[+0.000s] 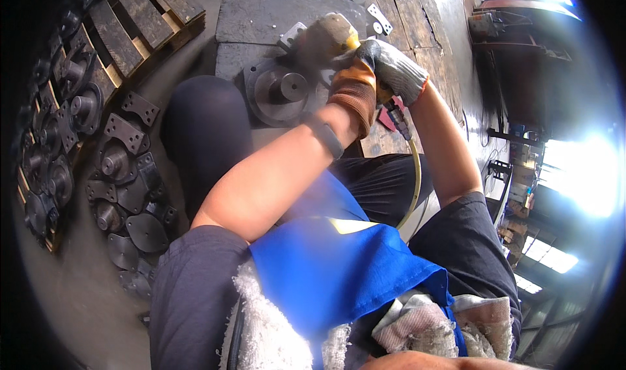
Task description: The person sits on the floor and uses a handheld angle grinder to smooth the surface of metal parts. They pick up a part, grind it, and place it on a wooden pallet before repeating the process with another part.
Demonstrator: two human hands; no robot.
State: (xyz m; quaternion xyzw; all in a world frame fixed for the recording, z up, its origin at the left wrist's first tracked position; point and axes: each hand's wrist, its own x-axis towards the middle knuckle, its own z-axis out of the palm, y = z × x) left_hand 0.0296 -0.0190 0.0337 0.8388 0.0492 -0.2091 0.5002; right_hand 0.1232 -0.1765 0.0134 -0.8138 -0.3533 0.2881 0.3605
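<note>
Both my gloved hands are closed around an air-powered sander (331, 38) with a round head and a bit of yellow on its body. My left hand (357, 81), in a brown-orange glove, wraps its near side. My right hand (395, 68), in a pale knitted glove, grips it from the right; some fingers are hidden. An air hose (416, 168) leads from the tool's fitting (399, 121) down past my lap. Just left of my left hand, a dark metal flange with a round hub (287, 88) lies on the bench. A metal plate with holes (292, 36) is partly behind the sander head.
The bench has a dark slab (251, 11) and wooden boards (427, 27). A small drilled plate (379, 19) lies beyond my right hand. Several flanged parts (116, 162) cover the floor at left, beside wooden pallets (124, 27). A red rag-like piece (387, 121) lies by the hose fitting.
</note>
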